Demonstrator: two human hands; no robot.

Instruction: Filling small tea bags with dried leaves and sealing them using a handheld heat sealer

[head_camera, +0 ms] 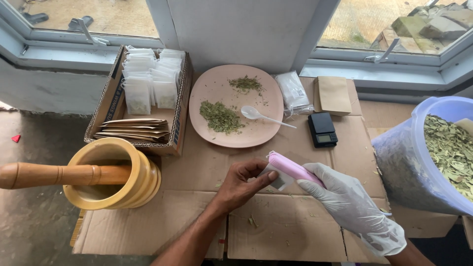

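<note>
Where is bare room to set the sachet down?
Bare cardboard lies below both hands, and between the wooden mortar and left hand. Crowded: pink plate, pocket scale and leaf tub.

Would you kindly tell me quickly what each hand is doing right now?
Left hand: bare, pinching a small white tea bag.
Right hand: gloved, closed around a pink sealer clamped on that bag.
</note>
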